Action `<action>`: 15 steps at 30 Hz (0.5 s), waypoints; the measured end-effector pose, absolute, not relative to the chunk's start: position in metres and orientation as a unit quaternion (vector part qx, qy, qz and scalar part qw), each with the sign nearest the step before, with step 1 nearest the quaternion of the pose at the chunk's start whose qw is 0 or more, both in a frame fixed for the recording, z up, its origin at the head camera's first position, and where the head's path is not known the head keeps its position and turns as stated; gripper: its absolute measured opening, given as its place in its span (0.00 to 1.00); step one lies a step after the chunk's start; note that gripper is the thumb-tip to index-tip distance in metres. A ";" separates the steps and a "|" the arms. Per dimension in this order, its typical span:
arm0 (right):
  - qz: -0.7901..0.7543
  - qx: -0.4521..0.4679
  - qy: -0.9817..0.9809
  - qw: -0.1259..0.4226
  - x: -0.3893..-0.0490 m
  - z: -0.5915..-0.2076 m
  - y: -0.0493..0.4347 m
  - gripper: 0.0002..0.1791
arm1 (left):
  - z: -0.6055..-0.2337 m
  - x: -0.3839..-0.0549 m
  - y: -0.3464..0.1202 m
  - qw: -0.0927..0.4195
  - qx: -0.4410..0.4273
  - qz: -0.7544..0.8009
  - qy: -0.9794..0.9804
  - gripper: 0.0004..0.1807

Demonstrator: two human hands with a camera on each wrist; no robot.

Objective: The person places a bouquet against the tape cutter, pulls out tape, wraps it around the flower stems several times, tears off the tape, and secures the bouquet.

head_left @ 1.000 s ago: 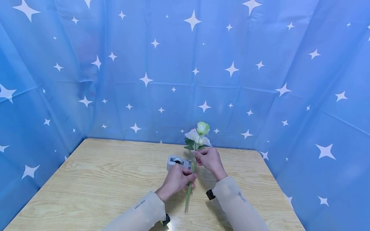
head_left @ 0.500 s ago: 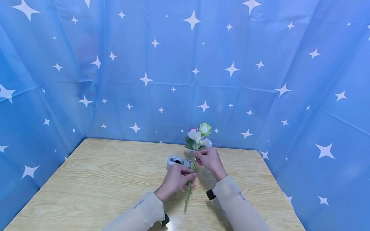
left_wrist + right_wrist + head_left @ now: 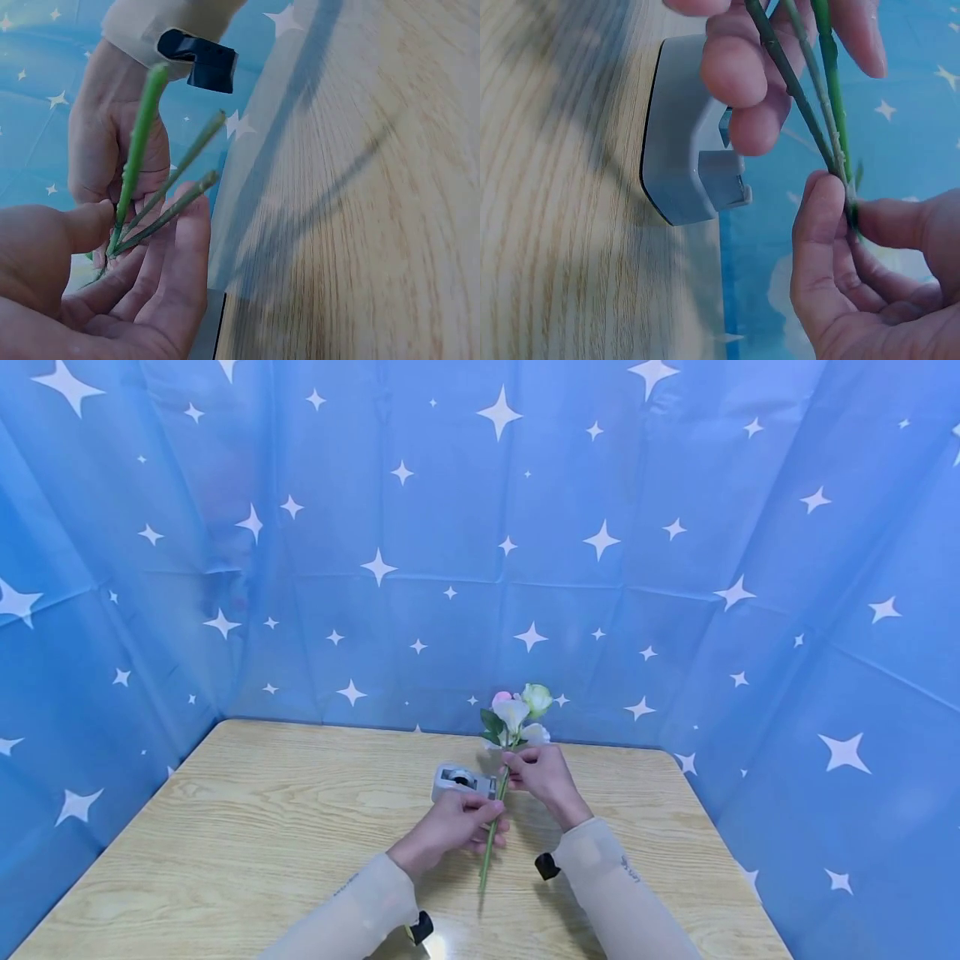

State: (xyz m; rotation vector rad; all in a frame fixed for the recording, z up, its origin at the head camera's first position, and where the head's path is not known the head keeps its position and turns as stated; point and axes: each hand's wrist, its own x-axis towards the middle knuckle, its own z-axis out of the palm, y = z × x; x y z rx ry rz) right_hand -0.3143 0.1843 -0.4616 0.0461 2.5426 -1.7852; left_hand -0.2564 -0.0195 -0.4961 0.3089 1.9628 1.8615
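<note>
Several artificial flowers are gathered in a small bunch: a pale green rose [image 3: 537, 699], a white bloom [image 3: 512, 714] and a pink one [image 3: 501, 697]. Just below the blooms, my right hand [image 3: 543, 772] pinches the green stems [image 3: 810, 82] between thumb and fingers. Three stem ends fan apart past that grip. My left hand [image 3: 453, 822] is lower down around the stems, with thumb and fingers spread apart on either side; its fingers [image 3: 184, 247] lie loosely behind them. A grey tape dispenser [image 3: 453, 777] stands beside the left hand, partly covered by it in the head view.
The wood-grain table [image 3: 300, 827] carries the dispenser near its far middle. A blue curtain [image 3: 450, 527] with white stars hangs behind and along both sides. Dark wrist cameras [image 3: 547, 865] are worn below both sleeves.
My left hand has loosened its pinch on the stems and its fingers have spread. The blooms have turned and tipped slightly right, showing more of the pink one. My right hand stays in place.
</note>
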 end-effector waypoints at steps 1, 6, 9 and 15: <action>-0.578 0.014 0.816 0.019 -0.315 -0.462 0.184 0.17 | -0.497 -0.257 -0.020 0.213 0.112 0.671 0.702 0.22; -0.591 0.012 0.806 0.036 -0.316 -0.463 0.184 0.17 | -0.497 -0.259 -0.020 0.230 0.111 0.686 0.681 0.19; -0.596 0.014 0.802 0.041 -0.317 -0.464 0.183 0.17 | -0.496 -0.259 -0.019 0.231 0.106 0.698 0.670 0.18; -0.603 0.013 0.797 0.041 -0.317 -0.465 0.182 0.17 | -0.494 -0.258 -0.017 0.218 0.101 0.706 0.666 0.19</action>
